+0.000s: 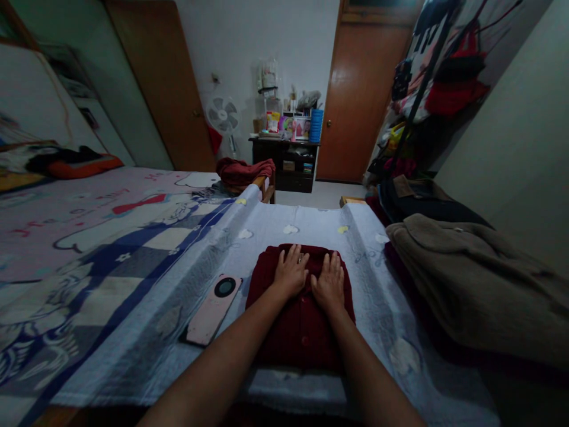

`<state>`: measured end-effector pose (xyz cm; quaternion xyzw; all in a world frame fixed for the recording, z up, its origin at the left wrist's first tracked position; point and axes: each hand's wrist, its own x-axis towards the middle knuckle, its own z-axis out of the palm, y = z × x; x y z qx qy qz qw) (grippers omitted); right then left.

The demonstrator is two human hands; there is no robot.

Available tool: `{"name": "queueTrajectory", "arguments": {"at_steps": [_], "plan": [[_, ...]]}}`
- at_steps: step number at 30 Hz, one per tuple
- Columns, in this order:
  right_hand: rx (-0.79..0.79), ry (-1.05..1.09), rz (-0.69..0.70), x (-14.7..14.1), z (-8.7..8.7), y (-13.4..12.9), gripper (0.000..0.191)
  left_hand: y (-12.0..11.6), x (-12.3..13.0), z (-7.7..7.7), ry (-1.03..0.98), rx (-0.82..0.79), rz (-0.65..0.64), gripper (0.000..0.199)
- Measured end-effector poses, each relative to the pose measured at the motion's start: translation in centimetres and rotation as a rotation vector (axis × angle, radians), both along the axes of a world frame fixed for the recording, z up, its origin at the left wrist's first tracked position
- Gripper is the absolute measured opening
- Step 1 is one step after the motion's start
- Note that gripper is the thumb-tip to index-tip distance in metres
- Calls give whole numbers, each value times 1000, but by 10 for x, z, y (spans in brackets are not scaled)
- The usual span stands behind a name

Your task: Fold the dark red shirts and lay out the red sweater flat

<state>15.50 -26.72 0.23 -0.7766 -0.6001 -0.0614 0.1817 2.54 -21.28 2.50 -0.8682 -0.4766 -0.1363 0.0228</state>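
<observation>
Left hand [291, 273] and right hand [329, 281], both open with palms down, press side by side on a folded dark red garment [302, 332] beneath them; a pink phone [211, 311] lies on the bed [288, 219], just beside the garment, left of the left hand.

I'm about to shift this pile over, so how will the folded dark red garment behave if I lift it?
The folded dark red garment will probably be floppy, since it looks like soft, buttoned cloth. Its folds could open if lifted by one edge, as nothing visible ties them. It seems unlikely to roll, lying broad and flat on the pale blue sheet.
</observation>
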Motion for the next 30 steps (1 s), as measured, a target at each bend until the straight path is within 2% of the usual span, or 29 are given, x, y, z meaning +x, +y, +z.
{"name": "queueTrajectory", "arguments": {"at_steps": [8, 12, 17, 22, 27, 30], "plan": [[-125, -18, 61, 3, 1, 2, 65, 21, 2, -23, 20, -144, -16, 65], [-134, -23, 78, 2, 2, 2, 63, 21, 1, -26, 8, -172, -14, 65], [-137, 12, 72, 3, 4, 3, 62, 19, 2, -20, -8, -184, -14, 62], [-180, 138, 125, 17, 9, 4, 67, 12, -9, -5, -75, -207, -17, 58], [-117, 137, 147, 24, 12, -22, 73, -20, -43, 13, -84, -96, 144, 62], [-123, 90, 163, 16, 10, -42, 70, -39, -64, 9, -41, -109, 201, 66]]}}
